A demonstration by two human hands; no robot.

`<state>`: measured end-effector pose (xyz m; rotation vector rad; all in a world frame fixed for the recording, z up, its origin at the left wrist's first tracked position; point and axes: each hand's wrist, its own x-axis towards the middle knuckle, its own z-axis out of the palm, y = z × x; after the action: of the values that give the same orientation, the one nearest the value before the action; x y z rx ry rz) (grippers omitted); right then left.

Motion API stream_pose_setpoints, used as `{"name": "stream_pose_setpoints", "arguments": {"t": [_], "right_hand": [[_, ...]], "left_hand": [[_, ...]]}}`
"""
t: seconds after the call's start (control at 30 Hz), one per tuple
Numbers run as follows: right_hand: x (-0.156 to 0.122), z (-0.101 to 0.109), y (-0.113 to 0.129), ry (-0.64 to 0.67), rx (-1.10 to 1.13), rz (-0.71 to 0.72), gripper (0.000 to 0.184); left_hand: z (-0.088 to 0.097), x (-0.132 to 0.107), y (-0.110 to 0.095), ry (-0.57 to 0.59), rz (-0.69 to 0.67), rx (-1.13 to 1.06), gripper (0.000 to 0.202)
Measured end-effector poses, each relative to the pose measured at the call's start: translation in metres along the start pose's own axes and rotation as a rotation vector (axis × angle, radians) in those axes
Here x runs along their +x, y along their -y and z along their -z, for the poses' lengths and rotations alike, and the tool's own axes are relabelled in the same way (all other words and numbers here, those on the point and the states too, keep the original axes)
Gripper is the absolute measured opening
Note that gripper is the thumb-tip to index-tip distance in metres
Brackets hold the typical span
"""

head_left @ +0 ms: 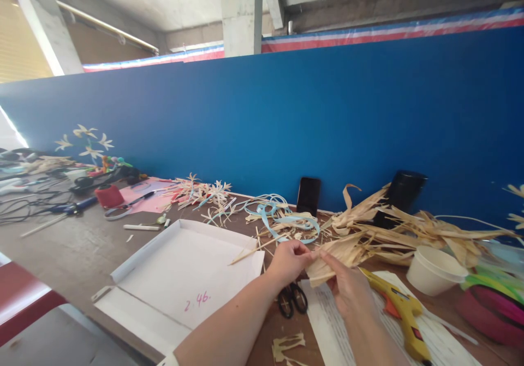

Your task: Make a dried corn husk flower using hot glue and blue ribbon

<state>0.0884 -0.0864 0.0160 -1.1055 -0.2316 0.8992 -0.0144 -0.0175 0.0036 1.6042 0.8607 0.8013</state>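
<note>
My left hand (290,263) pinches the edge of a dried corn husk (346,248) with thumb and fingers. From the other side my right hand (347,287) grips the same husk, its fingertips almost meeting the left ones. The pale, wide husk spreads out behind and between both hands. Just below the left wrist lie black-handled scissors (292,300), their blades partly hidden. A yellow glue gun (403,314) rests on a printed sheet (327,322) to the right of my right forearm. Cut husk scraps (289,347) lie nearer to me on the table.
Left of my arms is a white shallow box (196,262) marked "2.46.". More husks (446,229), a white paper cup (436,270) and a black cylinder (405,191) stand at right. A phone (308,195) leans on the blue partition (262,120). Blue ribbon (295,224) and husk flowers (216,191) lie at the back.
</note>
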Motion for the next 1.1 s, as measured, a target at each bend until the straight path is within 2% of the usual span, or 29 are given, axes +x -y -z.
{"name": "stream_pose_setpoints", "arguments": {"t": [0.23, 0.4, 0.73, 0.9, 1.1], "right_hand": [[0.0, -0.001, -0.001, -0.018, 0.006, -0.01, 0.044], [0.0, -0.002, 0.0, -0.022, 0.031, -0.025, 0.042], [0.004, 0.003, -0.005, -0.006, 0.018, -0.013, 0.037], [0.003, 0.0, -0.004, -0.097, 0.029, 0.013, 0.04], [-0.002, -0.001, -0.001, -0.108, 0.041, 0.005, 0.042]], "left_hand": [[-0.001, -0.002, -0.004, -0.038, -0.022, 0.022, 0.023], [0.0, -0.005, -0.006, -0.056, -0.057, 0.136, 0.019], [-0.001, -0.011, -0.015, -0.136, -0.272, 0.26, 0.007], [-0.002, -0.012, -0.013, -0.126, -0.356, 0.298, 0.017], [-0.005, -0.012, -0.011, -0.158, -0.582, 0.421, 0.019]]}}
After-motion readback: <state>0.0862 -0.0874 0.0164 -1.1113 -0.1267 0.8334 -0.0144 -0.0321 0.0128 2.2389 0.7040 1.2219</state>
